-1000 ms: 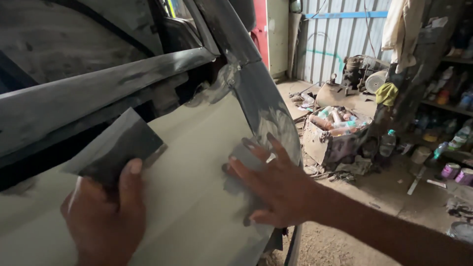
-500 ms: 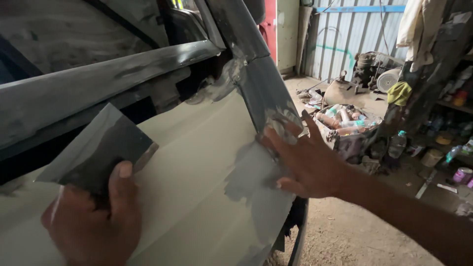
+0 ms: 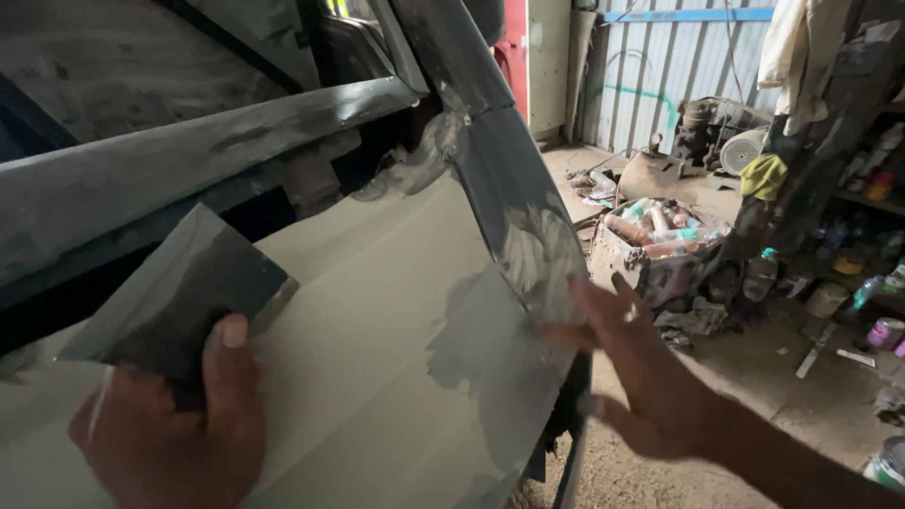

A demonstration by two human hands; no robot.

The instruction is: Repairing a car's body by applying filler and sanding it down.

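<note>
One view only, head camera looking down and forward.

Containers: an open grey crate (image 3: 660, 269) stands on the dirt floor at right of centre, heaped with spray cans and plastic bottles in orange, white and pale blue. A clear plastic bottle with a green cap (image 3: 760, 274) stands just beside the crate, to its right. A small pink-lidded tin (image 3: 884, 333) sits at the right edge; part of a round green-rimmed can (image 3: 888, 464) shows in the lower right corner. Contents of both not visible.

Packages and labels: shelf items at upper right are too dim to tell apart. A yellow-green rag (image 3: 763, 175) hangs at upper right, in front of a corrugated blue-grey metal wall (image 3: 650, 85).

Hands: left hand (image 3: 170, 429), lower left of the frame, is closed around a dark grey folded sheet of sandpaper (image 3: 184, 302), thumb pressed flat on its face; the sheet stands tilted above the fist, against or just off the panel, cannot tell which. Right hand (image 3: 641, 372), right of centre, is spread wide, fingers extended, holding nothing; fingertips lie at the rear edge of the pale cream car door panel (image 3: 377, 311), beside a grey sanded patch (image 3: 500, 368). The panel fills the left and centre of the frame.
</note>
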